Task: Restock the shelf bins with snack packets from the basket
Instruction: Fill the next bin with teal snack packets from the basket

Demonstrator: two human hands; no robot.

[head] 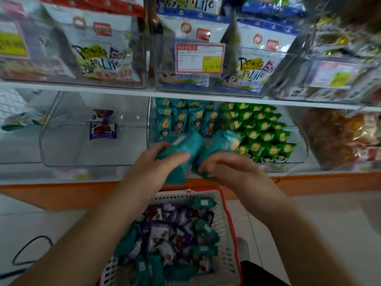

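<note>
Gripping teal packets, left hand [165, 159] curled round one [181, 149], right hand [224, 164] round another [222, 145], before the teal bin [152, 120], above the basket [224, 240], big bags above reading "for Life" [103, 58].

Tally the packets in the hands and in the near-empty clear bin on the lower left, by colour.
Teal packets, one gripped in the left hand and one in the right hand: 2
Purple packets in the clear bin: 2
Total: 4

teal packets [181, 149], purple packets [103, 129], white basket [224, 228]
</note>
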